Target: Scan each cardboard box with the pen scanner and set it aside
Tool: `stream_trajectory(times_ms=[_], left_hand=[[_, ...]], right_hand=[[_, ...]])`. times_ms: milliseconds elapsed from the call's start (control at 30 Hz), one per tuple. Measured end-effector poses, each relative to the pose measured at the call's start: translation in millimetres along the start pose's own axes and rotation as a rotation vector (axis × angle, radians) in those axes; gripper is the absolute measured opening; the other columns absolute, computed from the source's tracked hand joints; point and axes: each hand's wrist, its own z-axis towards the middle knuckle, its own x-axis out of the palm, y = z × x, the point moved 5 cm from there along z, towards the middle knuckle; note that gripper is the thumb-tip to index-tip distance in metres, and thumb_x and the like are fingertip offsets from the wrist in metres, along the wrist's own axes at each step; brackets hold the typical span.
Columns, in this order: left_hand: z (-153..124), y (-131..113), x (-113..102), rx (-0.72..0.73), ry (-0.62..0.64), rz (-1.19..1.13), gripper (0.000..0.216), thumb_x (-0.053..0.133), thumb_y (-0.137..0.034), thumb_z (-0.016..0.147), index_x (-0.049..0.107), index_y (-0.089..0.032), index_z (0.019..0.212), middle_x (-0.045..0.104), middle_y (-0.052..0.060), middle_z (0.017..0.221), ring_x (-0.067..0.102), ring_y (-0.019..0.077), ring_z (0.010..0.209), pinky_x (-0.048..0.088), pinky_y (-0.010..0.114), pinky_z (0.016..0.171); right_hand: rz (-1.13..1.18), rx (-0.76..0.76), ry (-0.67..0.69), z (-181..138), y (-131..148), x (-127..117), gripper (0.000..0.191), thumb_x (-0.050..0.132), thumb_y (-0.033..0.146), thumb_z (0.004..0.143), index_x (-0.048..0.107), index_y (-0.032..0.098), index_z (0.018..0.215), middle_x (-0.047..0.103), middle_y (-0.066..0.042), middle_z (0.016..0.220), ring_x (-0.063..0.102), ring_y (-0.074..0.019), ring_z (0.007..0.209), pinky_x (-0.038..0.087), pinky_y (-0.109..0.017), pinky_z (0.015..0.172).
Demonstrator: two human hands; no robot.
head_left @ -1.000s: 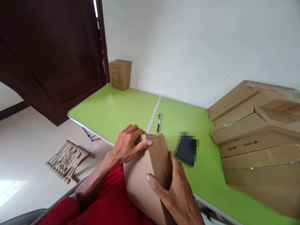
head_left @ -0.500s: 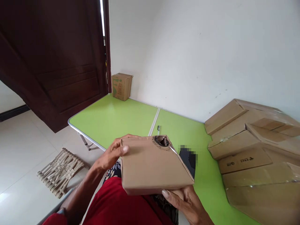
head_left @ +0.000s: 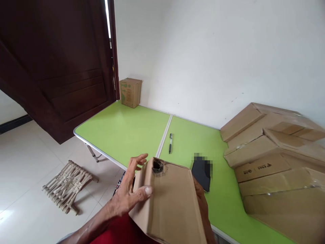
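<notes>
I hold a plain brown cardboard box (head_left: 170, 200) over my lap, at the near edge of the green table (head_left: 127, 128). A torn dark hole (head_left: 157, 166) shows near its far top corner. My left hand (head_left: 128, 193) lies against the box's left side, thumb on the top face, fingers spread behind the corner. My right hand (head_left: 201, 203) supports the box from the right and is mostly hidden behind it.
A black pen (head_left: 170, 142) and a dark phone (head_left: 201, 171) lie on the table beyond the box. Stacked cardboard boxes (head_left: 274, 159) fill the right side. A small printed box (head_left: 130, 91) stands at the far corner by a dark door. A woven stool (head_left: 67, 184) sits on the floor.
The box has been turned and tilted in my hands, so the holed corner moved left. My left hand shifted along its left side, and the right hand slid behind it.
</notes>
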Motion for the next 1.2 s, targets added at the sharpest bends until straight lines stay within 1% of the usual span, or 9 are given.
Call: stream_trajectory(times_ms=[67, 200, 367, 467, 600, 700, 867, 1000, 1200], left_hand=[[5.2, 2.1, 0.5, 0.010, 0.054, -0.011, 0.078, 0.060, -0.071, 0.095, 0.041, -0.036, 0.162, 0.040, 0.009, 0.162, 0.031, 0.0419, 0.153, 0.025, 0.060, 0.128], [8.4, 5.4, 0.5, -0.089, 0.186, -0.015, 0.074, 0.063, -0.061, 0.096, 0.040, -0.035, 0.162, 0.041, 0.009, 0.167, 0.031, 0.0445, 0.157, 0.031, 0.059, 0.127], [3.7, 11.4, -0.2, -0.097, 0.207, 0.019, 0.074, 0.060, -0.060, 0.098, 0.037, -0.036, 0.164, 0.036, 0.006, 0.173, 0.028, 0.0437, 0.160, 0.026, 0.059, 0.130], [1.8, 14.9, 0.9, -0.099, 0.231, 0.025, 0.075, 0.060, -0.058, 0.098, 0.034, -0.036, 0.165, 0.034, 0.006, 0.174, 0.028, 0.0437, 0.160, 0.029, 0.058, 0.129], [2.1, 10.5, 0.6, -0.145, 0.242, 0.017, 0.071, 0.062, -0.053, 0.096, 0.039, -0.036, 0.162, 0.041, 0.006, 0.168, 0.034, 0.0420, 0.156, 0.033, 0.054, 0.127], [4.4, -0.3, 1.0, -0.182, 0.215, 0.017, 0.064, 0.060, -0.047, 0.096, 0.044, -0.033, 0.156, 0.050, 0.007, 0.158, 0.044, 0.0385, 0.147, 0.036, 0.052, 0.123], [10.2, -19.3, 11.1, -0.148, 0.208, 0.081, 0.059, 0.062, -0.038, 0.095, 0.047, -0.030, 0.151, 0.056, 0.008, 0.147, 0.051, 0.0336, 0.137, 0.043, 0.047, 0.115], [11.4, -30.0, 24.1, -0.109, 0.240, 0.088, 0.056, 0.062, -0.035, 0.097, 0.048, -0.028, 0.151, 0.057, 0.008, 0.143, 0.053, 0.0302, 0.135, 0.043, 0.044, 0.116], [13.2, -39.3, 27.9, -0.224, 0.128, 0.172, 0.029, 0.055, -0.041, 0.104, 0.066, -0.027, 0.128, 0.070, 0.004, 0.127, 0.061, 0.0270, 0.122, 0.047, 0.039, 0.107]], right_hand=[[0.012, -0.036, 0.047, -5.1, 9.2, 9.8, 0.042, 0.091, 0.053, 0.062, 0.085, 0.027, 0.095, 0.082, -0.006, 0.092, 0.073, -0.0376, 0.093, 0.060, -0.044, 0.077], [-0.165, -0.052, 0.126, 8.3, 23.2, 12.5, 0.039, 0.073, 0.055, 0.082, 0.080, 0.023, 0.102, 0.081, -0.008, 0.105, 0.073, -0.0339, 0.097, 0.057, -0.041, 0.078], [-0.750, -0.076, -0.088, 87.3, 19.6, -15.2, 0.029, 0.060, 0.047, 0.089, 0.069, 0.020, 0.095, 0.078, -0.013, 0.098, 0.072, -0.0311, 0.091, 0.052, -0.041, 0.083], [-0.849, -0.013, -0.160, 137.4, 6.8, -12.4, 0.013, 0.067, 0.033, 0.088, 0.066, 0.020, 0.089, 0.075, -0.013, 0.094, 0.070, -0.0296, 0.095, 0.050, -0.042, 0.089], [-0.892, 0.041, -0.218, 162.0, 2.0, 5.0, 0.019, 0.069, 0.036, 0.093, 0.066, 0.017, 0.097, 0.073, -0.017, 0.106, 0.068, -0.0336, 0.111, 0.049, -0.047, 0.095], [-0.814, 0.007, -0.089, 136.3, 19.4, 12.2, 0.038, 0.059, 0.054, 0.097, 0.068, 0.017, 0.105, 0.073, -0.020, 0.108, 0.069, -0.0355, 0.110, 0.052, -0.044, 0.090], [-0.610, -0.124, 0.507, 39.7, 81.5, 26.4, 0.055, 0.049, 0.073, 0.098, 0.072, 0.026, 0.114, 0.075, -0.009, 0.120, 0.071, -0.0294, 0.111, 0.056, -0.038, 0.090], [-0.856, -0.245, 0.406, -9.4, 107.6, 35.6, 0.028, 0.061, 0.051, 0.095, 0.070, 0.026, 0.090, 0.076, -0.005, 0.093, 0.072, -0.0257, 0.085, 0.054, -0.037, 0.077], [-0.872, -0.326, 0.259, -22.0, 103.1, 46.6, 0.018, 0.056, 0.037, 0.090, 0.064, 0.025, 0.080, 0.072, -0.002, 0.083, 0.068, -0.0214, 0.075, 0.050, -0.034, 0.069]])
